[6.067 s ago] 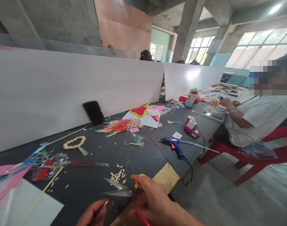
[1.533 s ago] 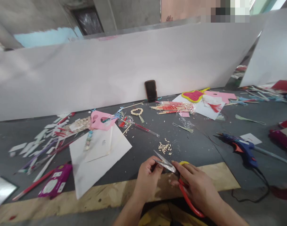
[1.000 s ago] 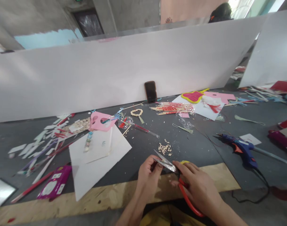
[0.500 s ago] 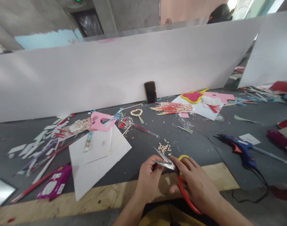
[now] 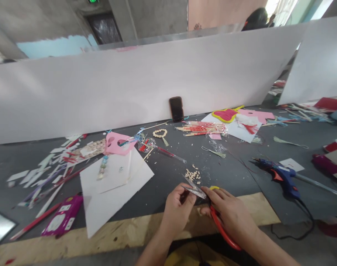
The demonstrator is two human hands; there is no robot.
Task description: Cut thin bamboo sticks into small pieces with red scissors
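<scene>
My right hand grips a pair of scissors with red and yellow handles, its blades pointing up and to the left. Against the blades my left hand is closed, thumb and fingers pinched together; whatever lies between them is too small or hidden to name. Just beyond the blade tips lies a small heap of pale short pieces on the dark tabletop. A beaded loop with a tassel and a loose pale tassel lie farther back.
A phone leans on the white partition. To the right lies a blue glue gun with a trailing cord. White paper, a purple packet and strips are on the left. Red-and-cream sticks lie behind the heap.
The scissor blades have drawn closer together. My left hand has shifted slightly right, nearer to my right hand. The things on the table stay in place.
</scene>
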